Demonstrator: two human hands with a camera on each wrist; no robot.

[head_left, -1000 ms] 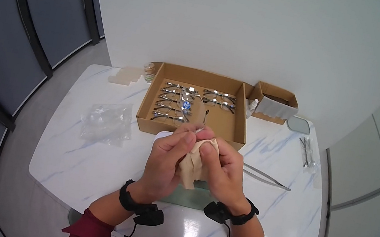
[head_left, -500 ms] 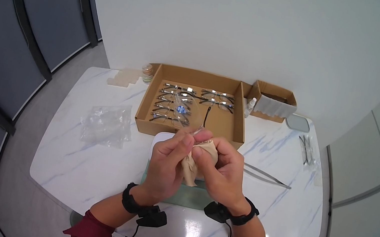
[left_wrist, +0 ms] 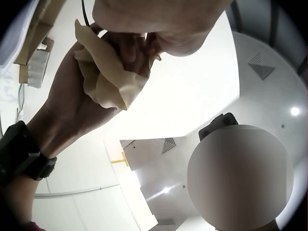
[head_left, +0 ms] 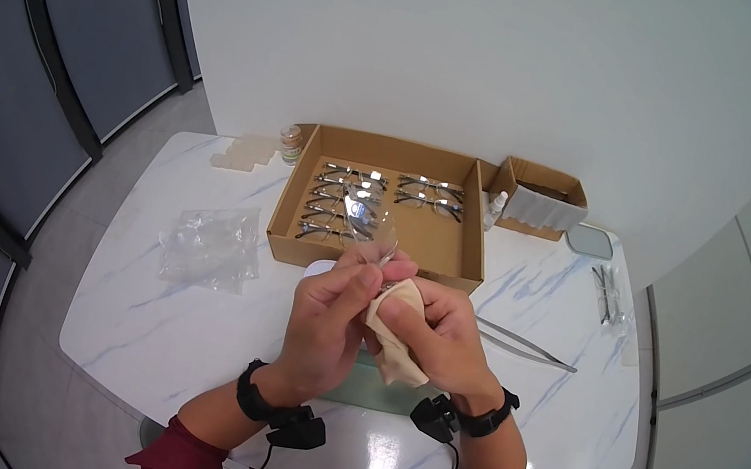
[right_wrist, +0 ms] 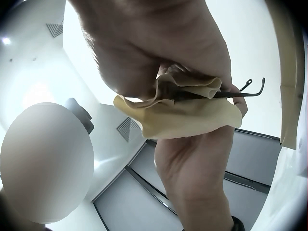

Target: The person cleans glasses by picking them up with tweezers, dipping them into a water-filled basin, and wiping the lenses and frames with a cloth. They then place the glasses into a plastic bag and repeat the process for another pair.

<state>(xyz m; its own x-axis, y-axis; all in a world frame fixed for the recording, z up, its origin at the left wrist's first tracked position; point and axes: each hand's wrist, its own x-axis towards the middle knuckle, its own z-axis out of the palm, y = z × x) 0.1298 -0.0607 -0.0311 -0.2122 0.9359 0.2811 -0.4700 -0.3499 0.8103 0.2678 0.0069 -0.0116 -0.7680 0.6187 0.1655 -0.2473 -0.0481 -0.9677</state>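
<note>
Both hands meet over the table's front half in the head view. A pair of eyeglasses, its clear lens tilted up over the box, is pinched by my left hand at its near end. My right hand pinches a beige cloth around part of the glasses, thumb on top. In the right wrist view the cloth folds between the two hands, and dark temple arms stick out past it. The left wrist view shows the cloth in my right hand; fingers hide most of the frame.
Ahead, a cardboard box holds several eyeglasses in two columns. Plastic bags lie left; long tweezers and bagged glasses right. A small carton, spray bottle and jar stand behind. A green mat lies below the hands.
The lens has turned to a steeper angle, and the dark temple arm beside it no longer shows in the head view. My right hand has shifted slightly, and the cloth's loose end swings right.
</note>
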